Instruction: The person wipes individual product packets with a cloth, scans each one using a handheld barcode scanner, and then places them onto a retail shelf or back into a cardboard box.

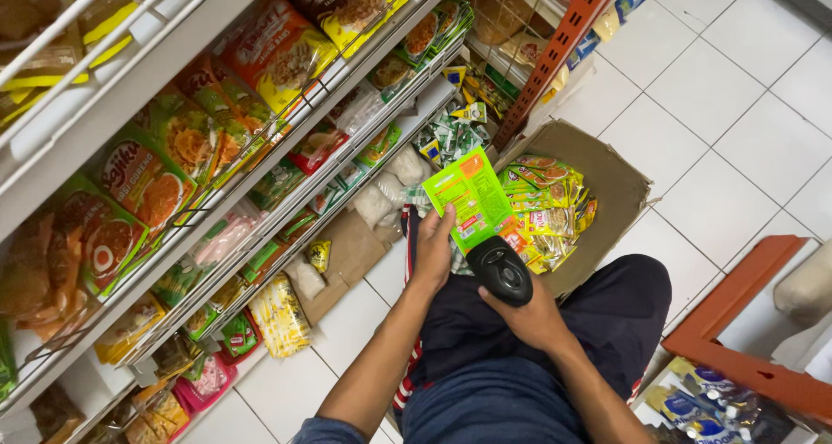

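My left hand point(432, 252) holds up a bright green flat packet point(469, 197) by its lower left edge, its back side facing me. My right hand point(529, 317) grips a black handheld scanner point(500, 270), its head pointed at the lower part of the green packet, almost touching it. Both hands are above my lap in dark trousers. Just behind the packet is an open cardboard box point(614, 184) holding a stack of yellow and green packets point(547, 208).
Slanted white wire shelves point(251, 106) full of colourful seasoning and noodle packets fill the left side. An orange shelf upright point(559, 50) stands behind the box. An orange frame point(745, 323) and plastic-wrapped bottles point(702, 409) lie at lower right on the white tile floor point(728, 106).
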